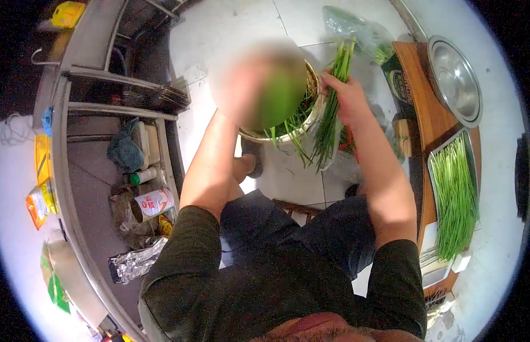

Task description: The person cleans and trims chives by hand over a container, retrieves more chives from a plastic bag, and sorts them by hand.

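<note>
My right hand is closed around a bunch of long green stalks, held to the right of a round basket. The stalks' pale ends point up and the leafy ends hang down. My left hand is over the basket's left part, inside a blurred patch, so its fingers and anything in them cannot be made out. A blurred green shape shows beside it. Loose green leaves lie in the basket and hang over its near rim.
On the right, a wooden surface bears a steel bowl and a metal tray piled with green stalks. A plastic bag lies at the top. A shelf with a can and foil stands left.
</note>
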The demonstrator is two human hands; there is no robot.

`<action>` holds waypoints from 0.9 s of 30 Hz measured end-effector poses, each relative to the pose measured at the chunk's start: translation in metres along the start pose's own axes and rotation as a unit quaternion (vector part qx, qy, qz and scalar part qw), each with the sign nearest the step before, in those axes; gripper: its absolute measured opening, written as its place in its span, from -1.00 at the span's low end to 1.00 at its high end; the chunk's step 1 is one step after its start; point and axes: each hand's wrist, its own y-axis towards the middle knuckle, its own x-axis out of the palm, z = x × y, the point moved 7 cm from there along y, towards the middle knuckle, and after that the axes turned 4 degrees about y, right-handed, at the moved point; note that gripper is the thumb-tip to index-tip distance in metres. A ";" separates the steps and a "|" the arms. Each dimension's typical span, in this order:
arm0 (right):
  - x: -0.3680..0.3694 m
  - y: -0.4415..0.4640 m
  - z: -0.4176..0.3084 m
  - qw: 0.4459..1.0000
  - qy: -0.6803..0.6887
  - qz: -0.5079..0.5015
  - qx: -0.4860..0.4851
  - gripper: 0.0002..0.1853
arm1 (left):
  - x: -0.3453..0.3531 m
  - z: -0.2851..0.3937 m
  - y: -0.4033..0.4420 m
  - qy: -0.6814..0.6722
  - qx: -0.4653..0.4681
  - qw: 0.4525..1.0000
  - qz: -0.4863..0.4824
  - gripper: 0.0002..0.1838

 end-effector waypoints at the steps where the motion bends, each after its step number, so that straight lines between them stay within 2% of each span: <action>1: -0.001 0.001 -0.001 1.000 -0.010 0.003 0.004 -0.76 | 0.000 0.002 -0.002 -0.005 -0.002 1.000 -0.001 -0.82; 4: 0.008 -0.008 -0.014 0.997 -0.046 -0.017 -0.056 -0.78 | -0.001 0.002 -0.003 -0.015 -0.004 1.000 0.013 -0.85; 7: 0.020 -0.016 -0.003 0.992 -0.122 -0.020 -0.025 -0.80 | 0.002 -0.006 0.002 -0.023 0.027 0.999 0.012 -0.88; 10: 0.033 -0.020 0.016 0.986 -0.151 -0.072 -0.009 -0.70 | 0.007 -0.007 0.001 -0.024 0.022 0.999 -0.017 -0.89; 15: 0.053 -0.033 0.012 0.980 -0.165 -0.075 -0.082 -0.61 | 0.015 -0.010 0.000 0.026 0.034 0.999 0.007 -0.88; 17: 0.051 -0.037 0.008 0.970 -0.220 -0.052 -0.086 -0.59 | 0.019 -0.012 -0.001 0.001 0.033 0.999 0.009 -0.89; 20: 0.049 -0.035 0.009 0.961 -0.261 -0.037 -0.087 -0.62 | 0.021 -0.017 -0.004 0.020 -0.089 0.995 0.049 -0.86; 21: 0.048 -0.033 0.012 0.959 -0.267 -0.035 -0.086 -0.64 | 0.024 -0.015 -0.001 -0.004 -0.045 0.997 0.056 -0.82; 24: 0.045 -0.031 0.009 0.947 -0.301 -0.017 -0.108 -0.62 | 0.025 -0.015 -0.002 0.029 -0.037 0.997 0.056 -0.83; 27: 0.040 -0.030 0.003 0.921 -0.365 0.016 -0.133 -0.61 | 0.029 -0.004 -0.007 0.119 0.001 0.992 0.037 -0.84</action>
